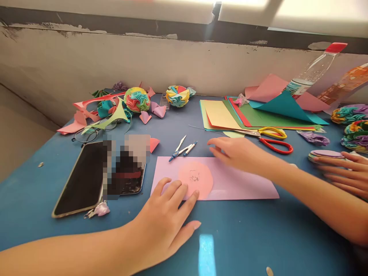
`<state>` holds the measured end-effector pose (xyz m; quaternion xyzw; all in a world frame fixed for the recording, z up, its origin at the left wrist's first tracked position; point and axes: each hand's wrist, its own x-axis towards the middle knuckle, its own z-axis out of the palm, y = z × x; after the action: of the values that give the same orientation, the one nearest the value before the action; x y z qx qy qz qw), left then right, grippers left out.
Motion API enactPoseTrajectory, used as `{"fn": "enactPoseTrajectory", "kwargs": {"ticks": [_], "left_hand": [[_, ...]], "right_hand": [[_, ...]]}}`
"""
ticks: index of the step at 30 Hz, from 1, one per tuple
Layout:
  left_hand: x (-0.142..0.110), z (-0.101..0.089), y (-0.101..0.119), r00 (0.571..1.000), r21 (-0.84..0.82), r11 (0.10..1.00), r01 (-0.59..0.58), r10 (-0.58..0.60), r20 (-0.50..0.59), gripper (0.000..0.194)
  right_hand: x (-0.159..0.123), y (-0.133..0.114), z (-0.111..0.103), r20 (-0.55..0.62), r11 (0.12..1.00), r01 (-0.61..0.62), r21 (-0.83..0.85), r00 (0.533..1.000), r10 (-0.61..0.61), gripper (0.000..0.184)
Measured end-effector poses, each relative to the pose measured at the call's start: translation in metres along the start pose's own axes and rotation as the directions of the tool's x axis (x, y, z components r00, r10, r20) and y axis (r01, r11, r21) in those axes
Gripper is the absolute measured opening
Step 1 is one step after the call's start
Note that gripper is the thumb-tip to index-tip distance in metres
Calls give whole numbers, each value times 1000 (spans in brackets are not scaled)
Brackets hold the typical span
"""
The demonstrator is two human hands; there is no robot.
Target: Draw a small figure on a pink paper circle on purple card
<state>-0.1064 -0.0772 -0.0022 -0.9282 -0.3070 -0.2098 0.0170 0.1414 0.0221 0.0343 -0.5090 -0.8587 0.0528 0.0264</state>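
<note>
A folded-looking lilac sheet of paper (238,184) lies flat on the blue table, with a round pink paper piece (199,182) on its left half. Dark marks show at the circle's middle. My left hand (169,214) rests with fingers spread at the lower left of the circle, its fingertips touching the papers. Over the sheet's upper edge reaches my right hand (232,151), fingers loosely bent and apart, nothing visible in them. A white and blue drawing compass (182,148) lies with its legs apart just beyond the sheet, left of my right fingers.
Scissors with red and yellow handles (273,140) lie by a stack of coloured paper (227,117). Left are phones (80,180), eyeglasses (89,134) and paper scraps (115,115). Ruffled paper balls (137,99) stand behind. At right are a plastic bottle (313,73) and another person's hand (345,170).
</note>
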Motion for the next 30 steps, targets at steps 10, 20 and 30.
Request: {"fn": "enactPoseTrajectory", "kwargs": {"ticks": [10,20,30], "left_hand": [[-4,10,-7,995,-91,996,-12,4,-95,32],[-1,4,-6,999,-59,998,-10,7,-46,33],[3,3,-10,997,146,986,81,-78,-26,35]], "right_hand": [[-12,-17,49,-198,934,96,-346,965,-172,34],[-42,-1,30,-228,949,-54,-310,973,-19,36],[-177,155,-22,18,598,-798,-76,598,801,74]]}}
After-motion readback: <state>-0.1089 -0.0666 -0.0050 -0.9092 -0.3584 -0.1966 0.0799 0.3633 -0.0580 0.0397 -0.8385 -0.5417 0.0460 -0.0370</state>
